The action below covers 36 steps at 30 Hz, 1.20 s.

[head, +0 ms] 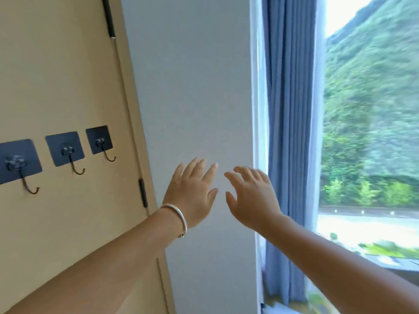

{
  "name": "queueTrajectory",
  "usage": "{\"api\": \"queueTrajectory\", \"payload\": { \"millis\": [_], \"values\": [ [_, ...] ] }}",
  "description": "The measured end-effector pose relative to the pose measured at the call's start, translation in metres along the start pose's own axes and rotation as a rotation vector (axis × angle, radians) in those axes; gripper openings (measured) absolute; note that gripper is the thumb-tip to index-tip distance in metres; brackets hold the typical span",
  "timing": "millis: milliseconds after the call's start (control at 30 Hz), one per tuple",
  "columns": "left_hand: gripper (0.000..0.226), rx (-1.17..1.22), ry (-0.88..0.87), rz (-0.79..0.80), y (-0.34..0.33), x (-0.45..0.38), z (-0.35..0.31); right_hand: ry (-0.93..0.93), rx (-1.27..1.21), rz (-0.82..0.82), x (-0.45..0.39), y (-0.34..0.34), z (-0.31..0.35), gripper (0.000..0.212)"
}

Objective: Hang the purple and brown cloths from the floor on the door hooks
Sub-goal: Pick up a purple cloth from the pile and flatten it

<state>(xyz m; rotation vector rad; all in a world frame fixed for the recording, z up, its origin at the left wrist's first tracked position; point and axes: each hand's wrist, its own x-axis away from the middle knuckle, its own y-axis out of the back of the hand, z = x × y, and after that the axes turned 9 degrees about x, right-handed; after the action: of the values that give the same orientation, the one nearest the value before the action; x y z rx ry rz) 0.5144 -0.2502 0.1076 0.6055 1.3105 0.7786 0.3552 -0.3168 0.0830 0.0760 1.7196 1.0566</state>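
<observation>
Both hands, left [192, 191] and right [251, 198], hang spread and empty before the wall. No cloths in sight. Three door hooks [78, 165] bare. Cloth is likely light and limp; pinch an edge.

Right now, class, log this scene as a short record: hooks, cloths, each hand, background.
hooks: three door hooks on dark pads, all bare
cloths: none in view
left hand: open, fingers spread, holds nothing, bracelet at wrist
right hand: open, holds nothing
background: grey wall, blue curtain, window
</observation>
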Motion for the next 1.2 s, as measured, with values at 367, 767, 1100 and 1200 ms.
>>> {"api": "queueTrajectory", "payload": {
  "millis": [367,767,1100,1200],
  "values": [
    [0.063,0.419,-0.361,0.092,-0.037,-0.062,-0.256,-0.491,0.453,0.107,0.152,0.132,-0.194,0.046],
    [0.064,0.759,-0.889,0.024,0.051,-0.027,-0.610,-0.948,0.842,0.166,0.367,0.336,-0.340,0.040],
    [0.063,0.928,-1.152,-0.048,0.130,0.042,-0.830,-1.190,1.039,0.200,0.521,0.490,-0.394,0.041],
    [0.062,0.963,-1.216,-0.059,0.149,0.060,-0.875,-1.231,1.090,0.210,0.551,0.518,-0.407,0.039]
  ]
}}
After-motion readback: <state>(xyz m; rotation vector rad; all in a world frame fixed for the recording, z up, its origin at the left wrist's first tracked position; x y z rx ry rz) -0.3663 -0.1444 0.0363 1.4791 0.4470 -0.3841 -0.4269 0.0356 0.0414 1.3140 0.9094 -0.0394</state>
